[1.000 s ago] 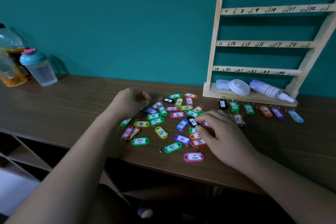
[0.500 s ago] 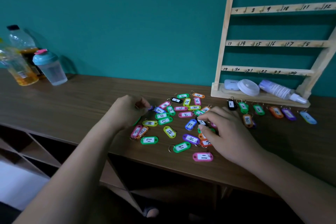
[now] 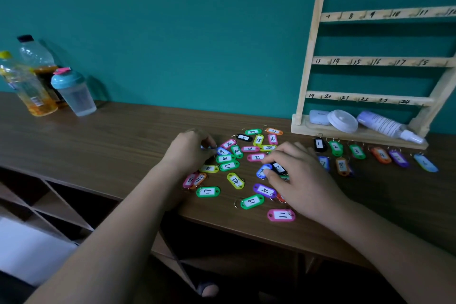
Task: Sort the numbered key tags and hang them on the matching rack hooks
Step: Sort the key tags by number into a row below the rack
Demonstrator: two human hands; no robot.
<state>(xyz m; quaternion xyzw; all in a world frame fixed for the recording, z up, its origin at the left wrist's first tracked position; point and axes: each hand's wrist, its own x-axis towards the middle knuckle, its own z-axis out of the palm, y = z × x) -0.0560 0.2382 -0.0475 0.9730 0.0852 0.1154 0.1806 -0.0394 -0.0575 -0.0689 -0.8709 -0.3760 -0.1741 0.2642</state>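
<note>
Toward the middle of the wooden desk [image 3: 111, 140], the unsorted key tags [image 3: 235, 180] lie in a loose heap between both hands, while tags 1 to 6 sit in a row along the foot of the wooden rack [image 3: 370, 61], with the blue tag 7 [image 3: 323, 162] and orange tag 8 [image 3: 341, 165] just below them. The left hand [image 3: 190, 153] is curled at the heap's left edge, its fingertips apparently pinching the ring of the blue key tag marked 9 [image 3: 222, 151]. That tag lies just right of the grip, its long axis running left to right and its ring end toward the hand. The right hand [image 3: 303, 180] arches over the heap's right side, forefinger and thumb seemingly closed on a black key tag [image 3: 278, 168], though whether it is lifted I cannot tell. If 9 is next, its place beside tag 8 lies to the right, past the right hand, which is nearer that row and blocks the straight path. Bare desk lies right of tag 8. None of the rack's hooks in view holds a tag. Pink tag 11 [image 3: 281, 215] sits close to the front edge, so sweeping moves risk knocking it off.
</note>
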